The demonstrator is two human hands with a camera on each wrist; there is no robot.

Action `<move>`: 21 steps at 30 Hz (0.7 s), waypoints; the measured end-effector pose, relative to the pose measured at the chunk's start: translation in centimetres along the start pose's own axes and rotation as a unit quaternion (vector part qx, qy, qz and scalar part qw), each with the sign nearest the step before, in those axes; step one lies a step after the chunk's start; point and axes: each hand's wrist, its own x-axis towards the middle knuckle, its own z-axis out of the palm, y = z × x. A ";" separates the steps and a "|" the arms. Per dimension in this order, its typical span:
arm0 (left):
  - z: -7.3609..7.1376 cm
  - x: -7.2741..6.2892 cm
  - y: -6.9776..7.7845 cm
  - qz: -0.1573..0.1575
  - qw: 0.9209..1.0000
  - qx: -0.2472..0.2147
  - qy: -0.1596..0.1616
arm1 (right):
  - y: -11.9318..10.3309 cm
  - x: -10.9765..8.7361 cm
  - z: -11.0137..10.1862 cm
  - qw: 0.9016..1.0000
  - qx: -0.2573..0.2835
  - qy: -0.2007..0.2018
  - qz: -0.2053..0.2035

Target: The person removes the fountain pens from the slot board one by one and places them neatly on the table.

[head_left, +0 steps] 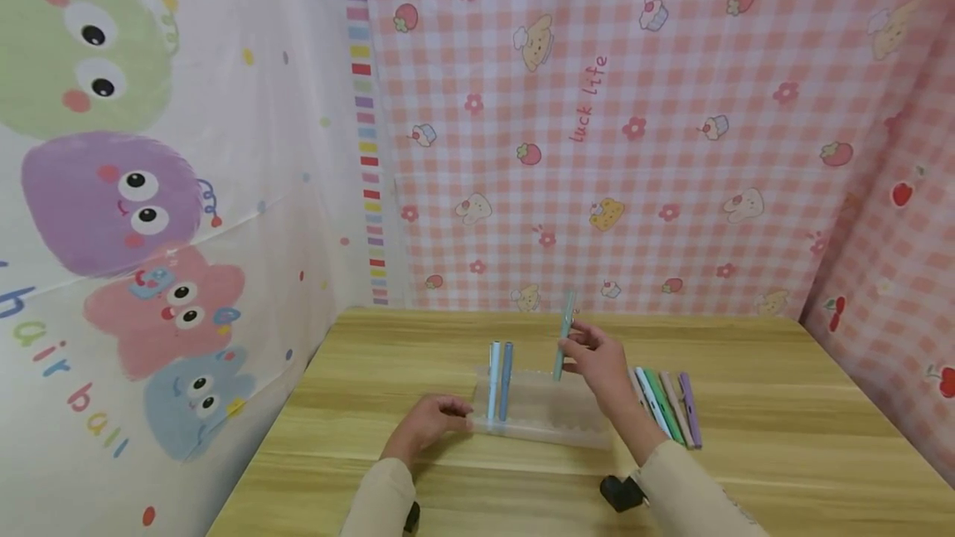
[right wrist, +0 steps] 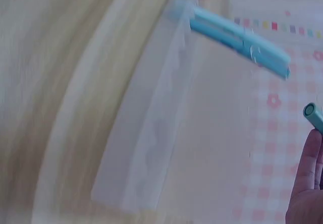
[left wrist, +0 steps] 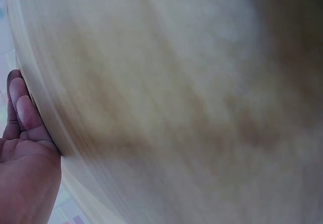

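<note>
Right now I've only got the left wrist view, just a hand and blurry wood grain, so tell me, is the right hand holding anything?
Observer: Yes, the right hand pinches a slim teal pen.
Operator: And what is in front of the left hand's fingertips? I can't make it out.
Observer: The left end of a clear, flat plastic rack with a notched edge.
Operator: Is anything lying on that rack?
Observer: Two pens side by side near its left end, a slim light blue pen and a slim darker blue pen.
</note>
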 end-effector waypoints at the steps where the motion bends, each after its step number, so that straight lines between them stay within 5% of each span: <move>1: 0.0 0.0 0.0 0.000 1.000 0.000 0.000 | -0.1 0.1 -0.5 1.000 0.001 0.001 0.006; 21: -0.1 0.4 -0.5 0.001 1.000 0.005 -0.001 | 1.5 1.7 -11.3 0.996 -0.052 -0.012 0.065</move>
